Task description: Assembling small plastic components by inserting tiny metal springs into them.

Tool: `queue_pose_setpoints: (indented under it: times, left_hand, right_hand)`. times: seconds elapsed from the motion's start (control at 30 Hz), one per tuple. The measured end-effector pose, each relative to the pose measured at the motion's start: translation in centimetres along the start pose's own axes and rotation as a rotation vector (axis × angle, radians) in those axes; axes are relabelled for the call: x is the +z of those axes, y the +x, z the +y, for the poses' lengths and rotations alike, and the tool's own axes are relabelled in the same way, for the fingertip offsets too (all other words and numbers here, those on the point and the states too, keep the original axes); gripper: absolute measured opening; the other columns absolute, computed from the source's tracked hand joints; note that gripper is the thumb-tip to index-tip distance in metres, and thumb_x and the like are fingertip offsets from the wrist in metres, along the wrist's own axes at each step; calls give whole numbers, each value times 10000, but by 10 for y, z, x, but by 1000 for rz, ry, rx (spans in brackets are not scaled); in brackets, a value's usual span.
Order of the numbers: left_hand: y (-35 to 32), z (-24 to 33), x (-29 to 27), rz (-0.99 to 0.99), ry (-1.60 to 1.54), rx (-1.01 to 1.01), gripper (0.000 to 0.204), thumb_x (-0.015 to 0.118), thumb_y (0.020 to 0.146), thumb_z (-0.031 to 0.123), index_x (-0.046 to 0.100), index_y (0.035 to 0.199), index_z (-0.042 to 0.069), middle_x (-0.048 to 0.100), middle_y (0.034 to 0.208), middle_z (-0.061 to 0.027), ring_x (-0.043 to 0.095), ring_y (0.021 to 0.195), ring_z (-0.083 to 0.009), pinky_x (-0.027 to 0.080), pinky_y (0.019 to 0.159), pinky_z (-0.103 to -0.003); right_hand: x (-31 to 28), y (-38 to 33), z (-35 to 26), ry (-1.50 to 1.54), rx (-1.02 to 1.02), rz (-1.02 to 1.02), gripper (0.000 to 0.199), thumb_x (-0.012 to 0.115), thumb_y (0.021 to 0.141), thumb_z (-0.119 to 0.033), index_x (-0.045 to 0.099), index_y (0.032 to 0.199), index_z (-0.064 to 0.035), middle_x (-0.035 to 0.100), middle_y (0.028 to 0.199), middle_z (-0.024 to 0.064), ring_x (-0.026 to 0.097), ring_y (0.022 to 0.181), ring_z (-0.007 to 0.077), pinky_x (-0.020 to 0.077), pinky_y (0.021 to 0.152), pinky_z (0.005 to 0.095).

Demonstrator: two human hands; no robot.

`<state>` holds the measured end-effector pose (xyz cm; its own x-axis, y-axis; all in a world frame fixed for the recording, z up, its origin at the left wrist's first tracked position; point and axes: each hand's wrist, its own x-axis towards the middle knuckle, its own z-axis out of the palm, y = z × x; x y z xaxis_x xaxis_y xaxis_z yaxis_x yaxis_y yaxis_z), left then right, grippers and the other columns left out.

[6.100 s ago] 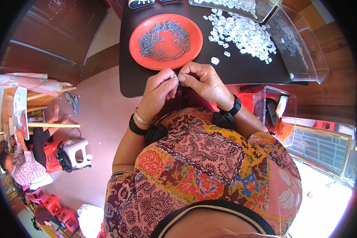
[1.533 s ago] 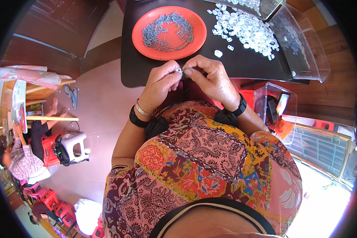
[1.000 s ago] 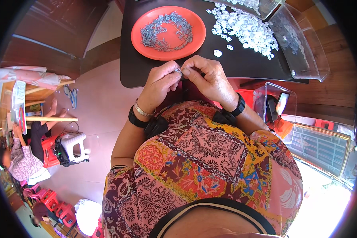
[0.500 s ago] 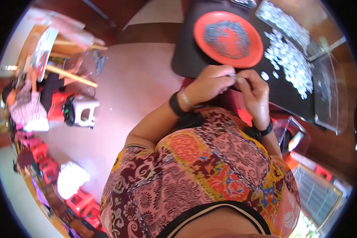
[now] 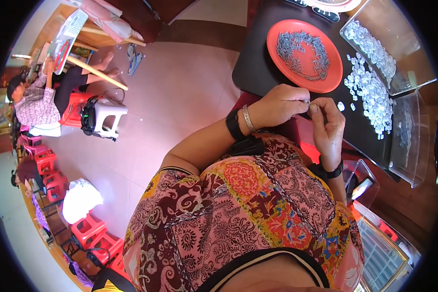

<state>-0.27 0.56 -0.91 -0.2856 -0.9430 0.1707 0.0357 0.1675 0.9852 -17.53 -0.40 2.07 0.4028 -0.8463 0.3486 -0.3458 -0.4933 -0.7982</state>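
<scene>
While fingers (image 5: 297, 93) pinch a small piece (image 5: 306, 101), smooth round plate (image 5: 306, 59), slender rods (image 5: 287, 51)

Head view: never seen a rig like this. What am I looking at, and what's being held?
There's no robot, just a person's bare hands. A fisheye camera on the person's head looks down, so picture left is their left and edges bend. On the dark table are a red plate with grey, nail-like pins, and a pile of small white pieces. The left hand pinches a small pale piece; the right hand is close beside it, its contents too small to tell.
</scene>
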Motion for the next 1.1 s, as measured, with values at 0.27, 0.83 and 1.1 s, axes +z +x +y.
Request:
queue_pose_setpoints:
  times: [0.27, 0.83, 1.1]
  left_hand:
    - [0, 3, -2, -55, 62, -18, 176, 528, 893, 165, 553, 796, 19, 508, 629, -8, 456, 564, -73, 365, 517, -245]
    - [0, 17, 0, -25, -115, -182, 161, 515, 892, 143, 521, 795, 14, 482, 626, 5, 442, 563, -68, 368, 520, -237]
    - [0, 15, -4, -48, -97, -181, 169, 512, 896, 165, 535, 810, 21, 502, 625, -2, 450, 563, -61, 355, 525, -224]
  right_hand:
    - [-4, 1, 2, -41, -13, -23, 29, 608, 852, -32, 608, 839, -6, 592, 712, 120, 584, 599, 219, 455, 563, 312]
    - [-10, 3, 5, 33, 2, -16, 75, 629, 855, -94, 625, 848, -19, 622, 720, 130, 628, 635, 278, 485, 581, 340]
    - [-28, 19, 1, -132, -52, 89, 89, 665, 837, -97, 657, 880, -19, 641, 748, 120, 638, 632, 242, 492, 579, 319]
